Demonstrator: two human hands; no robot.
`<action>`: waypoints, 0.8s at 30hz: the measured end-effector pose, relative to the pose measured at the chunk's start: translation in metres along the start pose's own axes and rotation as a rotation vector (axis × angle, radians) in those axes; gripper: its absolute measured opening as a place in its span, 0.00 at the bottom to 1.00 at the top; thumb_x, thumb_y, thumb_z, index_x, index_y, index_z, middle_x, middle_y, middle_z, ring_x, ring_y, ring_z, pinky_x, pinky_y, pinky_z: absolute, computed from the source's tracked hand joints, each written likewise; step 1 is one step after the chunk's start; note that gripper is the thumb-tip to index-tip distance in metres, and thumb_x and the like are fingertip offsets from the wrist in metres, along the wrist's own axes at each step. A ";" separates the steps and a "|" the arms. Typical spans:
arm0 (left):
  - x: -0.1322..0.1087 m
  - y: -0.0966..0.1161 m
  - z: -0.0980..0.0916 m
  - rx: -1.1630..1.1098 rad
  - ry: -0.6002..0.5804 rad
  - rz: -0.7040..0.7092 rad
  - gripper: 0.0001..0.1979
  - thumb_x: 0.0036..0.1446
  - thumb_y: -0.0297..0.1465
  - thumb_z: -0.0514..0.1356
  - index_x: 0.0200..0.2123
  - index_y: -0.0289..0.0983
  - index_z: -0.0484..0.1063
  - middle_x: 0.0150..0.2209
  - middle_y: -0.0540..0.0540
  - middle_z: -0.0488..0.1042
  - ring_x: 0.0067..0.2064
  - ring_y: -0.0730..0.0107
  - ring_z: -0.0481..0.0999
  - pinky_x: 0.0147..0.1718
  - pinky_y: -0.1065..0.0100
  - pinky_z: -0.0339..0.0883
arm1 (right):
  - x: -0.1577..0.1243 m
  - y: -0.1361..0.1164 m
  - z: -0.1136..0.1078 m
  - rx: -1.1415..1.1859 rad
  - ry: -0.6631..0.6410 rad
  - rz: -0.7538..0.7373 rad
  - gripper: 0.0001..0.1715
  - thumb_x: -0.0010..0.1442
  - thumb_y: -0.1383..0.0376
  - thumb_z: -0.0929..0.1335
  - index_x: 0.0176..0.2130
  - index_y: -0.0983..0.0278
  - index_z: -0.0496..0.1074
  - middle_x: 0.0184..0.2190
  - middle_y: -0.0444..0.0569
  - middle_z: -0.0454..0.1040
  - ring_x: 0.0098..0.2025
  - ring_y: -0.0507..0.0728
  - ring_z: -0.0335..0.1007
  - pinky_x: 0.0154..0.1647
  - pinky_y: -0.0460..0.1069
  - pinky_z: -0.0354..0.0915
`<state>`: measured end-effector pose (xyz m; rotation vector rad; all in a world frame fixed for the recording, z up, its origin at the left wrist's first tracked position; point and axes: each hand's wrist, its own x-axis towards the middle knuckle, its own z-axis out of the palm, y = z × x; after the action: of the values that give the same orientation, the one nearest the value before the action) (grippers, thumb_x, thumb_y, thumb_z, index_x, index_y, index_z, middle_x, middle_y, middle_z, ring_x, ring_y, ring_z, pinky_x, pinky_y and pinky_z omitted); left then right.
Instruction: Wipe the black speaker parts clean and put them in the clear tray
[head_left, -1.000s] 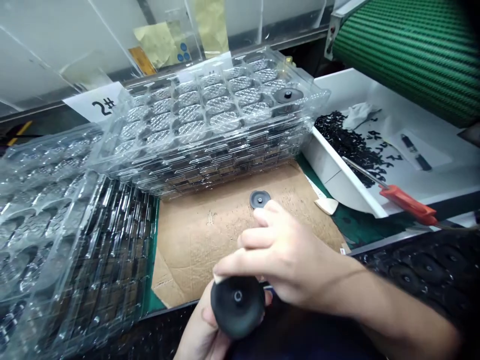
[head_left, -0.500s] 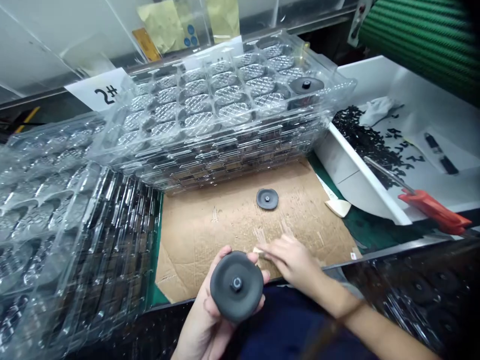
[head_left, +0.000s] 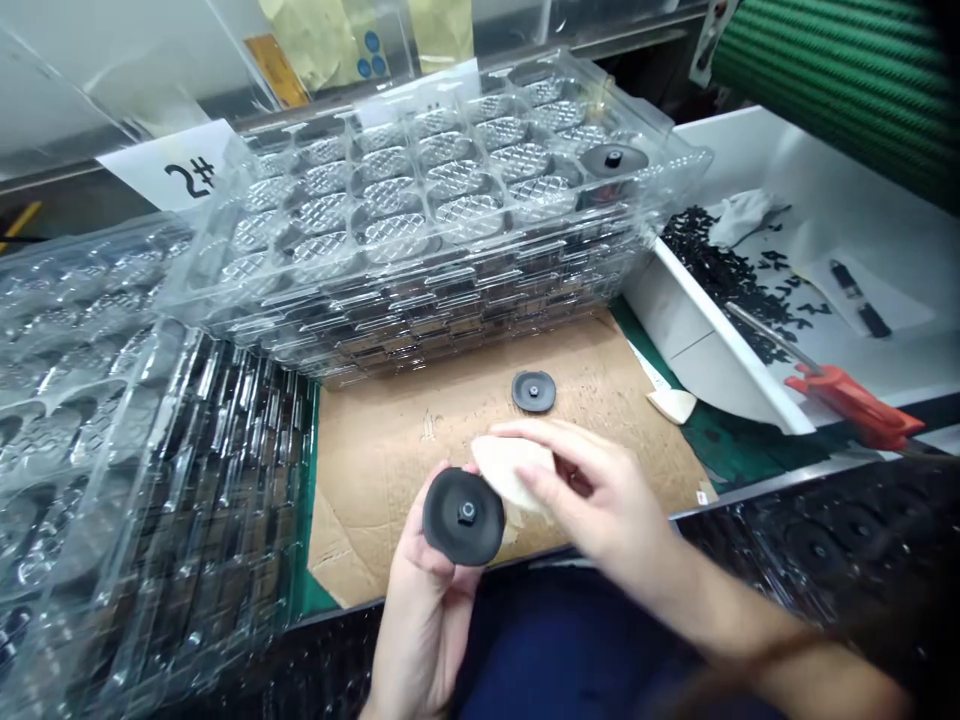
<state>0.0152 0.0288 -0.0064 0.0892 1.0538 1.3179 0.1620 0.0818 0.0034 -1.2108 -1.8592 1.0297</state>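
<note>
My left hand [head_left: 427,580] is closed round the edge of a black rubber disc [head_left: 450,540], a rounded dished part with a small stud at its centre facing up. My right hand [head_left: 600,480] pinches a cream-coloured wedge-shaped pad [head_left: 506,465], perhaps a sponge, whose tip is at the disc's upper right edge; whether it touches cannot be made out. Both hands are above the cardboard sheet [head_left: 375,450]. A second black disc [head_left: 534,392] lies flat on the cardboard beyond my right hand, stud up.
Behind the cardboard stands a stack of clear plastic trays [head_left: 420,240], with one black disc [head_left: 613,160] in its right corner pocket. More trays [head_left: 90,420] are stacked at left. A white bin [head_left: 795,395] at right holds black scraps. Red-handled pliers [head_left: 855,400] lean on its rim.
My right hand has lifted the cream pad off the cardboard and brought it to the disc. My left hand has moved slightly up and left with the disc.
</note>
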 end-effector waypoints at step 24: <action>-0.024 0.020 0.012 0.107 0.036 0.221 0.20 0.42 0.35 0.68 0.43 0.48 0.74 0.42 0.53 0.78 0.43 0.62 0.77 0.41 0.71 0.72 | 0.008 -0.053 -0.005 0.177 -0.342 -0.288 0.14 0.63 0.71 0.62 0.48 0.67 0.70 0.42 0.44 0.75 0.43 0.47 0.70 0.47 0.39 0.63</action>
<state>0.0114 0.0214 0.0258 0.2697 1.1701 1.4652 0.1428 0.0773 0.0536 -0.6702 -2.0724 1.2619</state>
